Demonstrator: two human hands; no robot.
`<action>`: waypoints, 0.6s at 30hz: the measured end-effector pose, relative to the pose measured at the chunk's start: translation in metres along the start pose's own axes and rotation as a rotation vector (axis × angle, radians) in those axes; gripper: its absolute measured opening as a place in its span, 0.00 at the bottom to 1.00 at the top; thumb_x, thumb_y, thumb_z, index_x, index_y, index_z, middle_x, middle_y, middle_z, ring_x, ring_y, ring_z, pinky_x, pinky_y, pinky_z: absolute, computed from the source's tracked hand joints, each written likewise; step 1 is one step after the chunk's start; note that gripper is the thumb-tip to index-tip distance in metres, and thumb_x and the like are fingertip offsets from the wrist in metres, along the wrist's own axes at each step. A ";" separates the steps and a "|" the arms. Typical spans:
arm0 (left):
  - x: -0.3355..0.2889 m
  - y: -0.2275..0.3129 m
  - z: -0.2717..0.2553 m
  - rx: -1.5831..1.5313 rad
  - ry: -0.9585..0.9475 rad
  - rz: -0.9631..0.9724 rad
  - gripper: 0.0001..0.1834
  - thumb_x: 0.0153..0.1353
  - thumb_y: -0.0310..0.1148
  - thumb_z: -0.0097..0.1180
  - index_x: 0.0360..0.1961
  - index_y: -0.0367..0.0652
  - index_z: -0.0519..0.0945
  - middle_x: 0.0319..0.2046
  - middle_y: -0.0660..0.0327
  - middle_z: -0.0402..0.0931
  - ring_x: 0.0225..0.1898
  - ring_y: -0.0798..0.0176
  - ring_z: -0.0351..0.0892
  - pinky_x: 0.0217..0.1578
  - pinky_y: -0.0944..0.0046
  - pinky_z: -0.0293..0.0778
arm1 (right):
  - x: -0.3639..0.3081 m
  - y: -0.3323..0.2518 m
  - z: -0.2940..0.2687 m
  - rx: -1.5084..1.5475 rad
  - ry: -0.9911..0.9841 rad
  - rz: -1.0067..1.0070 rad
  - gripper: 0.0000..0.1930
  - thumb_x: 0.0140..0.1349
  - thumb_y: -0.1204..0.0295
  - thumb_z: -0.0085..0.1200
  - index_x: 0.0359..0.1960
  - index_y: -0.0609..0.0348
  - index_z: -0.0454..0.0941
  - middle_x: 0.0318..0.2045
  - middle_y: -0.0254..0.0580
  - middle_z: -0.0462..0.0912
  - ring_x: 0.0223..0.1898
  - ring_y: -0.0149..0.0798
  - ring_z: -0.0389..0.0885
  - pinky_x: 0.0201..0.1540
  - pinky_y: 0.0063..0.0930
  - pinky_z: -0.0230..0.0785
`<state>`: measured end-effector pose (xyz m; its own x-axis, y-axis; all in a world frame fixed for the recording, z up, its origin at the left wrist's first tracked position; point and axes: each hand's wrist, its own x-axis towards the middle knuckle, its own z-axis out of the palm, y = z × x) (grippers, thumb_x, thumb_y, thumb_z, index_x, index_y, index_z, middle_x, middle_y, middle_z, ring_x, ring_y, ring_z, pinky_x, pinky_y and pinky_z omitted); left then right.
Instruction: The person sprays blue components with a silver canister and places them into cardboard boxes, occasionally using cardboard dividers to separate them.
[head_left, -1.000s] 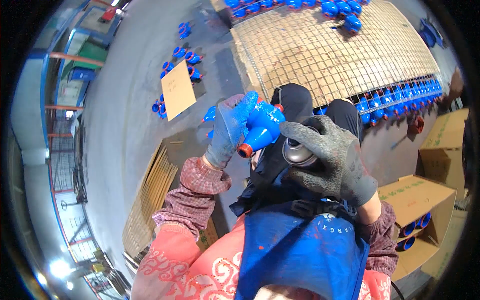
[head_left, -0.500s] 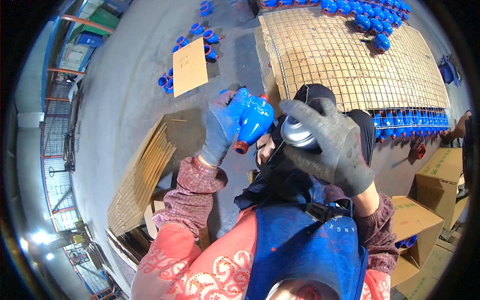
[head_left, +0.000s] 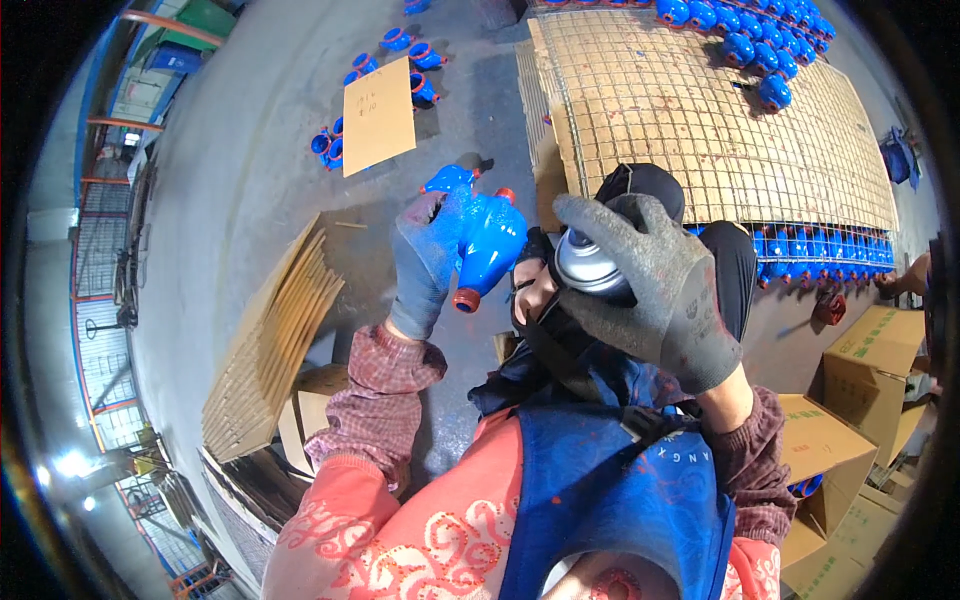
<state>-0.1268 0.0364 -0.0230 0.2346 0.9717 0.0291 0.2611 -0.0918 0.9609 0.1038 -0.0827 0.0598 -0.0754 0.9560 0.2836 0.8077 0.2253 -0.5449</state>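
Two gloved hands, each grasping one object, are seen from above. The left hand (head_left: 428,245) is closed around a blue pipe fitting (head_left: 492,240), which projects to the right of its fingers; one red end points away from the wearer and another points back toward the wearer (the coating has a glossy sheen). The right hand (head_left: 660,285) is wrapped around a can (head_left: 588,268), its silver end exposed between the spread digits and facing the fitting, near it but apart. Ahead and to the left of the left hand, a cardboard sheet (head_left: 380,118) lies over several blue fittings on the floor (head_left: 255,150); nearer the wearer, on the same side, leans a stack of flattened cardboard (head_left: 270,350). Beyond the right hand stretches a wire rack (head_left: 700,135) over cardboard, with clustered fittings (head_left: 772,60) at its far side. Behind and to the right of that hand sits an open box (head_left: 825,440).
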 end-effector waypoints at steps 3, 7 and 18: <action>-0.004 -0.007 -0.008 0.003 0.029 -0.007 0.17 0.67 0.40 0.54 0.41 0.34 0.82 0.29 0.62 0.81 0.31 0.72 0.76 0.33 0.66 0.74 | 0.003 -0.005 0.006 0.046 -0.063 -0.120 0.34 0.43 0.63 0.69 0.57 0.46 0.74 0.40 0.48 0.78 0.41 0.53 0.81 0.42 0.43 0.76; -0.011 -0.022 -0.019 -0.061 0.032 -0.040 0.17 0.67 0.40 0.55 0.41 0.34 0.82 0.30 0.61 0.82 0.32 0.70 0.78 0.34 0.67 0.75 | 0.009 -0.007 0.005 0.001 -0.119 -0.039 0.34 0.49 0.55 0.66 0.60 0.40 0.72 0.42 0.52 0.77 0.41 0.53 0.79 0.40 0.43 0.73; -0.007 -0.062 -0.016 -0.588 0.205 -0.471 0.16 0.64 0.41 0.59 0.44 0.39 0.82 0.35 0.63 0.81 0.34 0.69 0.79 0.35 0.67 0.77 | -0.153 0.169 -0.077 -0.405 0.976 0.430 0.32 0.58 0.78 0.62 0.65 0.67 0.66 0.59 0.50 0.74 0.56 0.41 0.75 0.61 0.33 0.67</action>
<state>-0.1600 0.0386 -0.0779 0.0295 0.9058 -0.4227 -0.2624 0.4150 0.8711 0.2971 -0.2052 -0.0147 0.5974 0.3448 0.7241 0.7991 -0.3318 -0.5013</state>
